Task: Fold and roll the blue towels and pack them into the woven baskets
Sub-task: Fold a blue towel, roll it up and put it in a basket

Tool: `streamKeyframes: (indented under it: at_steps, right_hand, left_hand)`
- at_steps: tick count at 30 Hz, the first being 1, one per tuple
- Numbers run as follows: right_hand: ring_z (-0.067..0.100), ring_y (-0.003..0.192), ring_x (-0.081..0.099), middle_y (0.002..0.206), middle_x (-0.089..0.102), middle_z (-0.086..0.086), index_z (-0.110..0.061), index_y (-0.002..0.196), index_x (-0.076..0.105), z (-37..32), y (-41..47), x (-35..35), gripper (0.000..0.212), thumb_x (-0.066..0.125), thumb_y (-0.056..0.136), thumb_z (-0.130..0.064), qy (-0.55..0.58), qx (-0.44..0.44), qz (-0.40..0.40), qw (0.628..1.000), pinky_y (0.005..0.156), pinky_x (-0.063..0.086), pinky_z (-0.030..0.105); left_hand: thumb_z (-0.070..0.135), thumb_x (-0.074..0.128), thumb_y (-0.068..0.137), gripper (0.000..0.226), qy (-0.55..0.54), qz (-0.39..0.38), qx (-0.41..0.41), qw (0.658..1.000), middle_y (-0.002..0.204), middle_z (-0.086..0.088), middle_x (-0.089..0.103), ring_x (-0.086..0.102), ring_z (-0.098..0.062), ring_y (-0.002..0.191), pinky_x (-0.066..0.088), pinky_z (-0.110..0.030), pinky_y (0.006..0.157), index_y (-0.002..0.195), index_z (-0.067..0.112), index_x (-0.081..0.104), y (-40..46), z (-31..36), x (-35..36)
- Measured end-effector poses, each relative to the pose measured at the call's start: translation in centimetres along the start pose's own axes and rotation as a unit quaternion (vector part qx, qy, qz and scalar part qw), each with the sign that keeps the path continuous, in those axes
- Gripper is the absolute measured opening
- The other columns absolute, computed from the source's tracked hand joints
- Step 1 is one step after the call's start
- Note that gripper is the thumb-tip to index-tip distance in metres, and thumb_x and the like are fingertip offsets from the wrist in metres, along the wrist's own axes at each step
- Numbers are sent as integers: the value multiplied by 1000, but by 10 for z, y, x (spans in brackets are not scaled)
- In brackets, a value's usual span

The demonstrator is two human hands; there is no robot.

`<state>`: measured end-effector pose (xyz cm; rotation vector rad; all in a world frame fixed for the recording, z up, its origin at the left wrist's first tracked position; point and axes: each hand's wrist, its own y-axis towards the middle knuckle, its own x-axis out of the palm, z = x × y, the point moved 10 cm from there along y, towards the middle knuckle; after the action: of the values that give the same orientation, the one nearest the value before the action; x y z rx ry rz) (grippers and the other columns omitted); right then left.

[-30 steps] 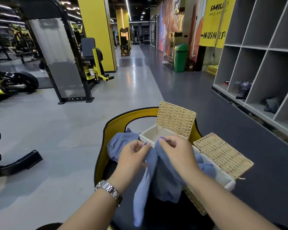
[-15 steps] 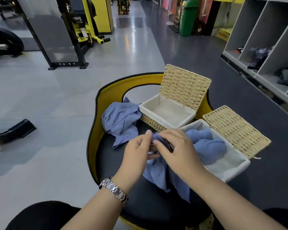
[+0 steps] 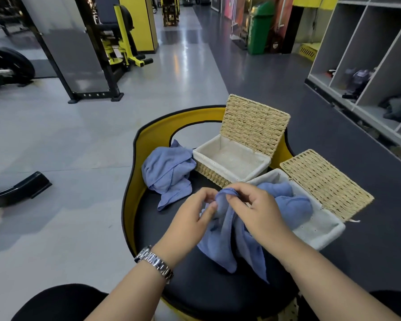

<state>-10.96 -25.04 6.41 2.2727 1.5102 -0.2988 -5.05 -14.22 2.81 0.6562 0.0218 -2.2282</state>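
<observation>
A round black padded counter with a yellow rim [image 3: 134, 179] fills the lower middle of the frame. On it, right of centre, stand two rectangular woven straw baskets with white cloth liners, lids tipped open — the far basket [image 3: 232, 158] bare inside, the near basket [image 3: 320, 230] holding rolled blue towels [image 3: 292, 202]. A crumpled blue towel [image 3: 167, 172] lies left of the far basket. At centre, a loose blue towel [image 3: 222, 237] hangs onto the counter — the left hand [image 3: 190, 218], with a silver metal wristwatch [image 3: 154, 262], and the right hand [image 3: 257, 212] each have their grip pinched on its top edge.
</observation>
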Motion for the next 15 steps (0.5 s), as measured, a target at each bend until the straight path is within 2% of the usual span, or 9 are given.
streamKeyframes:
  at_steps: [3,5,6,8,10,12,13,15]
  right_hand:
    - [8,85,66,84,71,-5,-20,91,68,4,-2,-7,18,54,93,-9,70,17,2,997,77,52,24]
    - [8,84,65,82,71,-3,-17,91,68,7,-2,-16,18,53,94,-8,124,35,28,991,75,51,22]
    - [9,83,64,81,70,-2,-13,91,68,8,-1,-21,17,53,94,-6,156,44,43,986,74,51,22]
    - [12,80,62,81,68,4,-7,91,66,8,1,-31,16,51,94,-4,224,57,61,971,72,52,22]
    - [15,79,62,79,68,5,-8,90,66,6,3,-43,16,50,94,-5,265,61,74,959,70,52,24]
    - [16,80,64,80,69,4,-11,91,67,7,5,-58,16,51,94,-9,263,65,94,958,72,52,27]
    - [16,82,65,82,69,4,-12,91,67,9,5,-67,16,52,94,-10,249,66,108,960,74,52,28]
    - [14,85,66,85,71,2,-14,93,68,15,5,-80,16,52,94,-12,230,70,131,962,75,51,28]
  left_hand:
    - [30,55,90,6,33,-6,30,999,92,16,58,53,-11,93,43,-24,83,96,29,55,-2,7,3]
    - [40,57,89,14,83,-23,46,995,87,14,56,51,-9,89,41,-23,81,91,27,53,-2,7,6]
    - [47,55,88,22,143,-40,60,987,85,13,55,49,-9,87,39,-24,81,89,25,52,-2,5,10]
    - [58,45,88,35,288,-91,79,950,76,9,53,46,-11,81,36,-28,85,83,23,49,-4,-7,23]
    - [62,42,87,41,388,-152,54,908,71,8,52,46,-12,81,32,-33,94,78,22,48,-9,-31,31]
    - [59,45,89,37,434,-208,-8,877,74,12,52,49,-12,92,21,-39,108,77,24,48,-16,-59,28]
    - [55,46,90,30,438,-233,-35,868,77,14,52,50,-12,99,15,-41,111,79,27,49,-21,-70,26]
    - [47,49,91,20,410,-257,-58,873,82,14,55,50,-8,98,13,-42,113,82,30,50,-29,-81,24]
